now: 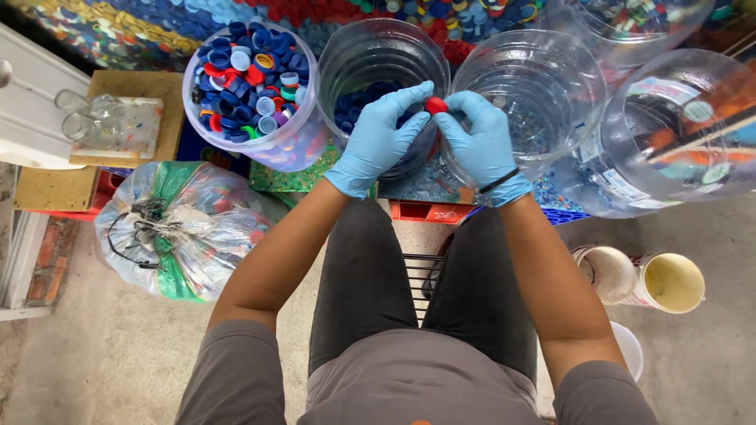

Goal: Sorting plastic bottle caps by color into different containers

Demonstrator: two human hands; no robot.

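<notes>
Both my gloved hands meet at upper centre: left hand (376, 138) and right hand (482, 145) each pinch the red cap (435, 105) with fingers closed, held right above the clear tub of blue caps (383, 75), handy for sorting by colour.

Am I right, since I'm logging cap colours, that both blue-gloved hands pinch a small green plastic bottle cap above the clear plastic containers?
Not quite: the head view shows the small plastic bottle cap is red, not green. The rest holds: the blue-gloved left hand and blue-gloved right hand both pinch it above the clear plastic containers.
</notes>
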